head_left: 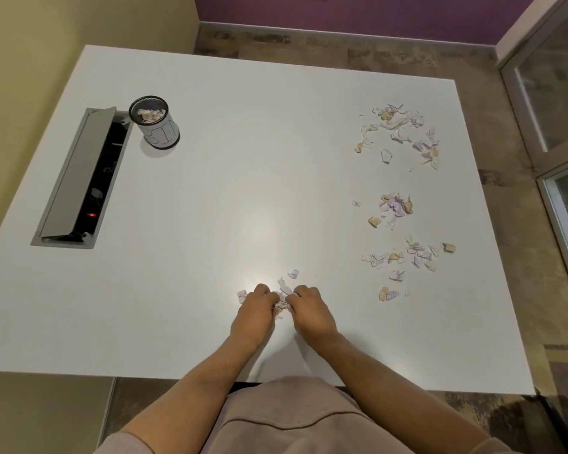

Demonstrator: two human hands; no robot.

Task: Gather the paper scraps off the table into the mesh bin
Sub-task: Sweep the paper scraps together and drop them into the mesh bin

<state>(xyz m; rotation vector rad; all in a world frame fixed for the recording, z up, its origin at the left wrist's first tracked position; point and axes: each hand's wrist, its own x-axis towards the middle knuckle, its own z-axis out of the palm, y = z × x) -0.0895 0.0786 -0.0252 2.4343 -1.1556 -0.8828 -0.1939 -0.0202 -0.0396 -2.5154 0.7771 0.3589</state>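
At the near middle of the white table (210, 178), the left hand (253, 317) and right hand (310, 314) meet, fingers curled around a small clump of paper scraps (281, 306) between them. A few loose scraps (293, 274) lie just beyond the knuckles. Further scraps lie in separate clusters along the right side: far (404, 129), middle (394, 206), near (407, 257). The mesh bin (154, 123) stands upright at far left, holding scraps, just beside an open cable hatch (79, 178).
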